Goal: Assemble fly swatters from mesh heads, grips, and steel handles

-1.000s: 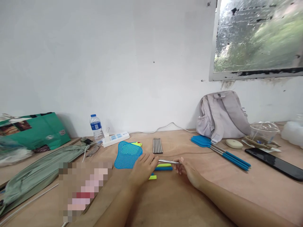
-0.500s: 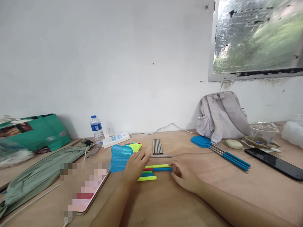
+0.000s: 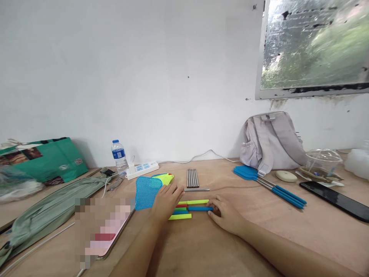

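Observation:
My left hand (image 3: 168, 201) is closed, its fingertips at the left end of a thin metal tube (image 3: 197, 189) that points right. Between thumb and fingers, my right hand (image 3: 226, 213) pinches the right end of a blue handle sleeve (image 3: 200, 209). Just behind that lies a yellow sleeve (image 3: 198, 202), close to my right fingertips. Several shorter-looking coloured sleeves, among them a yellow one (image 3: 181, 217), are partly hidden by my left hand. Beside that hand rests a blue flyswatter head (image 3: 147, 192) with a yellow one (image 3: 166, 179) behind it. Several metal tubes (image 3: 193, 178) lie side by side further back.
Blue flyswatters (image 3: 273, 186) lie at the right, near a grey backpack (image 3: 271, 142) and a black phone (image 3: 336, 200). On the left are a pink-screened tablet (image 3: 112, 231), a green cloth bag (image 3: 57, 207), a water bottle (image 3: 118, 156) and a power strip (image 3: 144, 169).
The blue sleeve in my right hand has shifted slightly right and toward me, opening a gap from the yellow sleeve. My left hand stays nearly in place.

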Tool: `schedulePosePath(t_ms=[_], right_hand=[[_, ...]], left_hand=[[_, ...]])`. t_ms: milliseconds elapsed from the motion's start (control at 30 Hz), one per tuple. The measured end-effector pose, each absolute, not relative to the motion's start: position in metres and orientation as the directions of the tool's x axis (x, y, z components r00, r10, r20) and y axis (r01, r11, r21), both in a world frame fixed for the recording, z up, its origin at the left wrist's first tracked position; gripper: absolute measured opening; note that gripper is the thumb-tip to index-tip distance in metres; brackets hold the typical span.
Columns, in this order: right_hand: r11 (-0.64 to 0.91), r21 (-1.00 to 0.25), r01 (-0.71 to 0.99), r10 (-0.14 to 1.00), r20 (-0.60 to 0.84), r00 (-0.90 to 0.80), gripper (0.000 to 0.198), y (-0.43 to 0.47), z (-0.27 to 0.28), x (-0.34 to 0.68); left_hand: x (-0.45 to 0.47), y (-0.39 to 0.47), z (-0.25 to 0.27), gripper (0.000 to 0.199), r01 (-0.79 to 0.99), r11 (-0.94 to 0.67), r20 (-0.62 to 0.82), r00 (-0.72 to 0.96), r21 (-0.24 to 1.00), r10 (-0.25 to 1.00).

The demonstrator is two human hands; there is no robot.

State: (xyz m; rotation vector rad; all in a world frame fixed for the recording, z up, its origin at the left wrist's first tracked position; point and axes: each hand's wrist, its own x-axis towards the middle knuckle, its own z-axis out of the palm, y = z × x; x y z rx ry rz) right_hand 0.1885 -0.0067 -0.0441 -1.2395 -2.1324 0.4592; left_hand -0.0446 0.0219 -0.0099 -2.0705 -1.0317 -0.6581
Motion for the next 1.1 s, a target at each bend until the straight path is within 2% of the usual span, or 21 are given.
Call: schedulePosePath(t_ms=[133, 233, 367, 467, 533, 633, 733, 800, 933, 1100], right_hand=[[0.49, -0.599, 0.633, 0.872, 0.339, -0.354, 0.013, -0.004, -0.046, 0.19], [0.441, -0.69, 0.574, 0.898, 0.331, -0.292, 0.011, 0.0, -0.049, 0.194], [0.388, -0.848, 0.361, 0.92, 0.333, -0.206, 0.024, 0.007, -0.049, 0.202], [0.378, -0.902, 0.208, 0.921, 0.343, -0.184, 0.033, 0.01, -0.048, 0.208], [0.373, -0.912, 0.172, 0.919, 0.337, -0.206, 0.035, 0.01, -0.046, 0.212], [0.417, -0.852, 0.316, 0.905, 0.356, -0.234, 0.034, 0.008, -0.04, 0.217], [0.491, -0.692, 0.529, 0.87, 0.417, -0.263, 0.032, 0.005, -0.031, 0.222], [0.512, -0.612, 0.603, 0.855, 0.434, -0.284, 0.031, 0.003, -0.026, 0.223], [0.521, -0.539, 0.662, 0.844, 0.441, -0.306, 0.029, -0.001, -0.021, 0.221], [0.518, -0.535, 0.667, 0.844, 0.447, -0.297, 0.03, -0.004, -0.022, 0.218]], left_hand=[[-0.045, 0.021, -0.009, 0.021, 0.83, -0.427, 0.683, 0.545, -0.359, 0.485], [-0.045, 0.02, -0.01, 0.022, 0.83, -0.431, 0.683, 0.544, -0.354, 0.487], [-0.045, 0.02, -0.009, 0.022, 0.834, -0.438, 0.684, 0.535, -0.334, 0.496], [-0.043, 0.019, -0.008, 0.022, 0.833, -0.454, 0.664, 0.537, -0.318, 0.521], [-0.042, 0.018, -0.008, 0.022, 0.828, -0.466, 0.652, 0.542, -0.31, 0.53], [-0.041, 0.017, -0.008, 0.023, 0.822, -0.482, 0.653, 0.547, -0.302, 0.523], [-0.039, 0.016, -0.009, 0.023, 0.817, -0.5, 0.659, 0.548, -0.289, 0.515], [-0.038, 0.016, -0.009, 0.023, 0.812, -0.51, 0.652, 0.553, -0.284, 0.518], [-0.034, 0.013, -0.009, 0.023, 0.802, -0.521, 0.625, 0.573, -0.293, 0.531], [-0.028, 0.01, -0.008, 0.022, 0.79, -0.543, 0.627, 0.582, -0.284, 0.519]])
